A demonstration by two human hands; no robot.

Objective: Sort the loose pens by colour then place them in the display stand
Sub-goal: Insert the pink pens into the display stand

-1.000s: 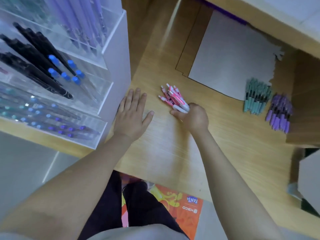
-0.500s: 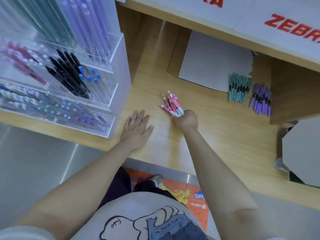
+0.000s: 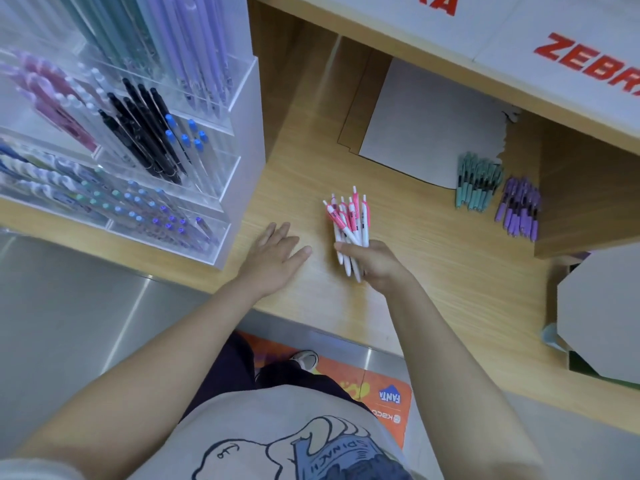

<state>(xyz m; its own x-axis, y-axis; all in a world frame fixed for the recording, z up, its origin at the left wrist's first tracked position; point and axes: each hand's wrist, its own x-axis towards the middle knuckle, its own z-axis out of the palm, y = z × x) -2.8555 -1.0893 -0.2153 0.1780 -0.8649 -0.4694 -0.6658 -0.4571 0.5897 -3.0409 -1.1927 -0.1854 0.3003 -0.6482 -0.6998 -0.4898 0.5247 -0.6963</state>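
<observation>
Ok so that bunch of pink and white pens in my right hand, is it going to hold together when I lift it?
Probably not tightly: the pink and white pens fan out above the right hand, so some may slip. The barrels look smooth and round, so a dropped one would likely roll on the wooden counter. They seem stiff and light.

**Counts of items on and around the wooden counter**

Two hands were visible: a left hand (image 3: 273, 258) and a right hand (image 3: 372, 263). Three loose pen groups were present: one pink-and-white bundle (image 3: 348, 225) of roughly seven pens at centre, one teal pile (image 3: 476, 181) at 2 o'clock, and one purple pile (image 3: 519, 209) beside it; neither pile's pens could be counted. One acrylic display stand (image 3: 239, 140) stood at 10 o'clock. One grey sheet (image 3: 426, 123) lay at 1 o'clock.
</observation>
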